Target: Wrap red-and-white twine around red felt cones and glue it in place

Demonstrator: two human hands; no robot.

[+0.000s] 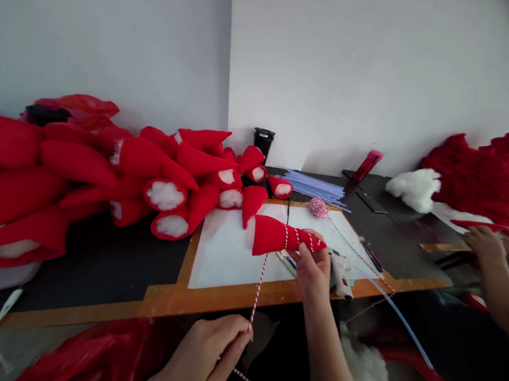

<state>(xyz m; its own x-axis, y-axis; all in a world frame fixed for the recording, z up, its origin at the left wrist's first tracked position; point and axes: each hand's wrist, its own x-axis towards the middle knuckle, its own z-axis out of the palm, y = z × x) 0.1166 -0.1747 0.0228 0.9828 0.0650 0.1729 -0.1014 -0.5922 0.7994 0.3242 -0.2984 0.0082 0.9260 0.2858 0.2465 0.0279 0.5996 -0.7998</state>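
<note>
A stuffed red felt cone (269, 235) lies sideways over the white work board, its wide end to the left and its tip to the right. Red-and-white twine (258, 287) winds around it in several turns. My right hand (313, 267) is closed around the narrow end near the tip. Below and to the left, my left hand (218, 348) pinches the twine, which runs taut up to the cone. A ball of the same twine (319, 208) sits at the back of the board, and its strand trails down to the right.
Stuffed red cones (164, 194) are heaped at the left. A glue gun (341, 273), pens and clear glue sticks (312, 186) lie on the black table (118, 268). White stuffing (414, 188) and red fluffy material (477, 179) are at the right, near another person's hands (486, 245).
</note>
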